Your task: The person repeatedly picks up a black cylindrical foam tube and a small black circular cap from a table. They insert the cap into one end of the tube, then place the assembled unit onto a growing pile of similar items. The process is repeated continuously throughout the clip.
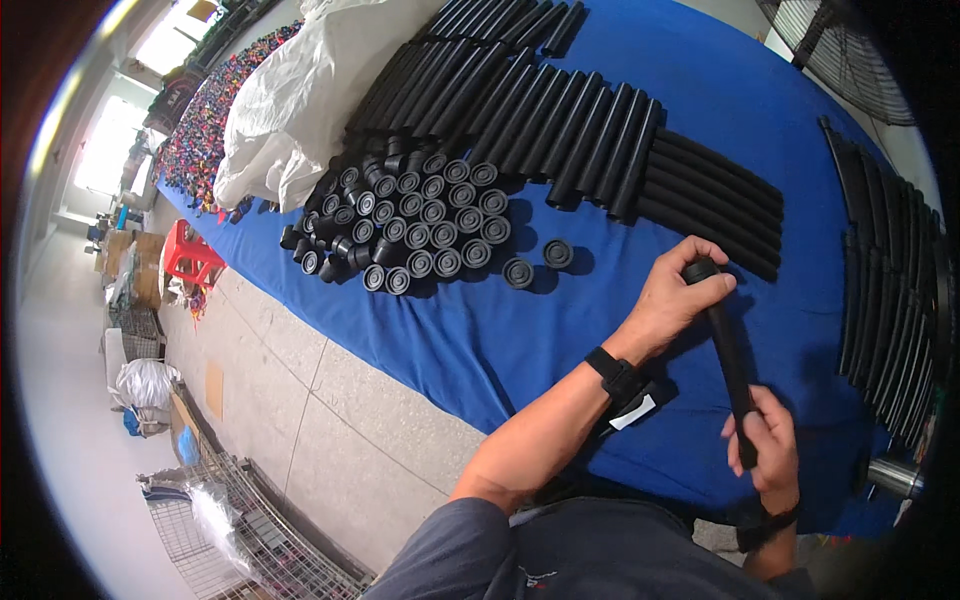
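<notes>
My left hand [672, 297] is closed, fingers and thumb curled round a black round end cap [700, 270] at the upper end of a black tube [728, 350]. How far the cap sits on the tube is hidden by the fingers. Lower down, my right hand [770, 445] grips the same tube close to its bottom end. The tube slants over the table's near edge. To the left, two loose black caps [558, 254] lie apart from a large cluster of similar caps [443, 235], many standing with ringed faces up.
Rows of black tubes [560, 120] cover the far side of the blue-clothed table [420, 350]. Matte tubes [715, 200] lie beside them, and more tubes [880, 290] are stacked at right. A white sack [290, 110], colourful small pieces [225, 110], a fan [840, 50] and a wire cage [240, 530] surround this.
</notes>
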The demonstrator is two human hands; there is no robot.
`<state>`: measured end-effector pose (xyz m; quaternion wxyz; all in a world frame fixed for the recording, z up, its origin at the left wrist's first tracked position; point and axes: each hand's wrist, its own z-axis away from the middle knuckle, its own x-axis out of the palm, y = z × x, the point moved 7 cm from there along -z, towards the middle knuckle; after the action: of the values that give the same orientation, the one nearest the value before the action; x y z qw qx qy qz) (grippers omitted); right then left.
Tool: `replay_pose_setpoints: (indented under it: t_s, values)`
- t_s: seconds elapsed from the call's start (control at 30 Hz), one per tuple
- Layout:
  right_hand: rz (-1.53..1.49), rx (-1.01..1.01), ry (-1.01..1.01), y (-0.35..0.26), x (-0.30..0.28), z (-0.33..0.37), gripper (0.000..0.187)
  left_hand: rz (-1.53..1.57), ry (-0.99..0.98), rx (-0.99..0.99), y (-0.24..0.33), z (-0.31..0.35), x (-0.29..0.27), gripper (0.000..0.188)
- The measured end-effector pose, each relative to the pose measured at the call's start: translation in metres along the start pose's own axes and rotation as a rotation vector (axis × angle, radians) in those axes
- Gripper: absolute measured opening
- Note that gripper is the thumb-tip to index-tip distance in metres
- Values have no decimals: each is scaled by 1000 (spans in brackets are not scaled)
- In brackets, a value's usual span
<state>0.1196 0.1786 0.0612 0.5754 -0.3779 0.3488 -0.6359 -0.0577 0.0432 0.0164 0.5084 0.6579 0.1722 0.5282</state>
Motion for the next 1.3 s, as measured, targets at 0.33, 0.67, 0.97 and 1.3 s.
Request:
replay_pose_setpoints:
  t_s: [0.33, 0.67, 0.97, 1.3]
  values:
    - [294, -170, 98, 3, -7, -6, 32, -29, 1, -7, -3, -1, 0, 27]
    - [427, -141, 139, 7, -7, -4, 30, -117, 24, -44, -6, -1, 1, 27]
    - [107, -23, 40, 17, -13, 4, 38, -138, -107, -85, -4, -1, 4, 23]
    - [452, -132, 67, 8, -32, 13, 34, -419, -224, -82, 3, -1, 8, 29]
